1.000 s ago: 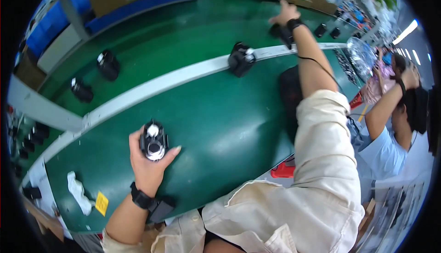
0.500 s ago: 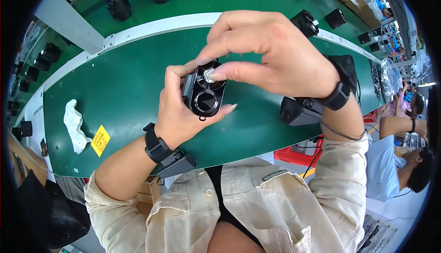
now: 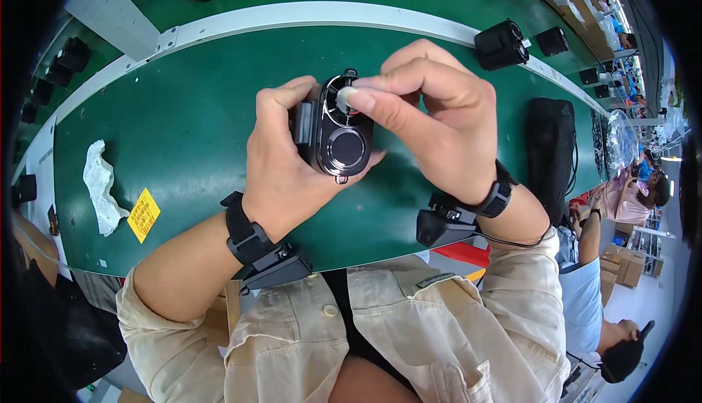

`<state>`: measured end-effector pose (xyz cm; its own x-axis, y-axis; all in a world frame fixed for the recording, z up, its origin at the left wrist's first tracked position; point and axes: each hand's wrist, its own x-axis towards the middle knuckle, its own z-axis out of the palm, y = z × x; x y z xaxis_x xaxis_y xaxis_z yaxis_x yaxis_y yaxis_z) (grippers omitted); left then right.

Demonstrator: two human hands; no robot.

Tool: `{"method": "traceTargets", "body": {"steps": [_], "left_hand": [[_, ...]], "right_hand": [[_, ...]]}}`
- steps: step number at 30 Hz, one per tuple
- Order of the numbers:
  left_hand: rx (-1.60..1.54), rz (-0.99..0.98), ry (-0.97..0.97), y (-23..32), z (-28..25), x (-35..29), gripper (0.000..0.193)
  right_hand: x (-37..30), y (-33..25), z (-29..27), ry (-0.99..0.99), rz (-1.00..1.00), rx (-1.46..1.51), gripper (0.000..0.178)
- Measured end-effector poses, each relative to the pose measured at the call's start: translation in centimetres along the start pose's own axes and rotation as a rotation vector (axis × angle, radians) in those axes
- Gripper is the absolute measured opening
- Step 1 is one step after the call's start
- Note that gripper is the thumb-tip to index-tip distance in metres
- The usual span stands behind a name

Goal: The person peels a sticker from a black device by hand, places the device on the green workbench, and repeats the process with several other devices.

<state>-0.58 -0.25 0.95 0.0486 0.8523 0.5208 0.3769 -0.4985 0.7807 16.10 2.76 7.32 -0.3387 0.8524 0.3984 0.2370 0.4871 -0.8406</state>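
Near the middle of the view, my left hand (image 3: 281, 151) is wrapped round a black handheld device (image 3: 333, 136). Its end facing up bears two round parts with shiny rims, one above the other, and a small metal loop at either end. The lower round is a flat dark disc (image 3: 345, 147). My right hand (image 3: 439, 110) is closed in a pinch, thumb and forefinger at the upper round opening. Those fingertips cover part of the opening, and what they grip, if anything, cannot be made out. Each wrist wears a black strap with a boxy unit.
A crumpled white sheet (image 3: 101, 187) and a yellow paper note (image 3: 144, 216) lie on the green table (image 3: 183, 125) at left. A long black case (image 3: 550, 151) lies at right. Beyond the white rail (image 3: 307, 14) stand several black devices (image 3: 502, 44). Other people sit at far right.
The device has shifted slightly right and turned a little. My right hand has swung lower, its fingers now reaching the opening from the right. The white piece seen in the opening is largely covered now.
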Motion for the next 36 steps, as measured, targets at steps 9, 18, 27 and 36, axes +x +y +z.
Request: {"method": "traceTargets", "body": {"steps": [9,18,27,36], "left_hand": [[0.1,-0.104,-0.045,-0.1,-0.2,-0.1,0.079],[0.069,0.061,0.034,-0.4,0.1,0.2,0.077],[0.036,0.038,0.029,-0.5,0.0,0.1,0.085],[0.035,0.109,-0.077,-0.4,-0.7,0.4,0.09]], "right_hand": [[0.0,2.2,0.7,-0.027,-0.133,-0.108,0.012],[0.2,2.1,2.1,-0.142,0.439,0.845,0.031],[0.6,1.9,1.6,-0.319,0.326,0.761,0.037],[0.6,2.6,1.6,-0.42,0.291,0.77,0.032]]}}
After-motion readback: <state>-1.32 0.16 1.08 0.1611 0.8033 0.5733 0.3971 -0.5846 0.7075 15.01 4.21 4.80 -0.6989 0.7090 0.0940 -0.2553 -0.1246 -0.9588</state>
